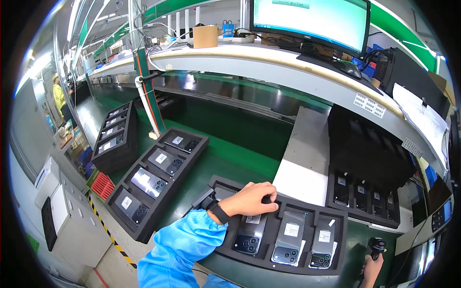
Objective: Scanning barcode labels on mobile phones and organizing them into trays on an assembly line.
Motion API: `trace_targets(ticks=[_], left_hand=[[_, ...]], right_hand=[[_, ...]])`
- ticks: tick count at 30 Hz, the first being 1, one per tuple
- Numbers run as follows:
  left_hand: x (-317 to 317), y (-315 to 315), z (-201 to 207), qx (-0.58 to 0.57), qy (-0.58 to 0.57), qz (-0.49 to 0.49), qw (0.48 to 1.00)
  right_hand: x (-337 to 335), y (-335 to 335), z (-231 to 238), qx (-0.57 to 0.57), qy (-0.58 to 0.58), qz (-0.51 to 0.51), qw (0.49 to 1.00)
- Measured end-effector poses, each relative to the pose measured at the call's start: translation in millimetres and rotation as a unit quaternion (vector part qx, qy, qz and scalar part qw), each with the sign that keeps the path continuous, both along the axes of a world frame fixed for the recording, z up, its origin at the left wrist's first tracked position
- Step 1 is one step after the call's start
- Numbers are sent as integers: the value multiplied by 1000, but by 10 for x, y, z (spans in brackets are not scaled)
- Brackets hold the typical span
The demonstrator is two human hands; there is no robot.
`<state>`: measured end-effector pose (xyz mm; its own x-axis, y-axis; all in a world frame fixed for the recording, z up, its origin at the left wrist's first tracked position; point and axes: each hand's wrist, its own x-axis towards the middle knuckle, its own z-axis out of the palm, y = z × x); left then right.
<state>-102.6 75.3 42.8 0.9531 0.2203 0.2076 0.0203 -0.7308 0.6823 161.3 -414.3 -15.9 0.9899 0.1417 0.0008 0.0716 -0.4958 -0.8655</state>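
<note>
My left hand [250, 199], in a blue sleeve with a black band at the wrist, is over a black foam tray [343, 240]. Its fingers curl closed around something dark that I cannot make out. Just below it a dark smartphone [248, 244] lies in its slot, upper end partly covered by the hand. To the right lie another phone [291, 231] and a third phone [323, 240], each with a white label and camera lenses at the near end. At the lower right my right hand [372, 270] grips a black handheld barcode scanner [376, 246].
Left stand a foam tray of phones [144, 228] and, farther back, stacked trays [115, 153]. More phones fill a tray [362, 211] at right. A shelf with a monitor [309, 21] spans above the green bench [240, 153]. A person in yellow [59, 96] is far left.
</note>
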Motion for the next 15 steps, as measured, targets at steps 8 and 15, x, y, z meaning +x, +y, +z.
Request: trace_targets(ticks=[8,15], left_hand=[[18,39,-31,-58,-29,11,998],[32,15,-9,-54,-24,3,998]], right_hand=[[183,-91,-169,-8,-6,-57,998],[152,35,-111,4,28,-54,998]])
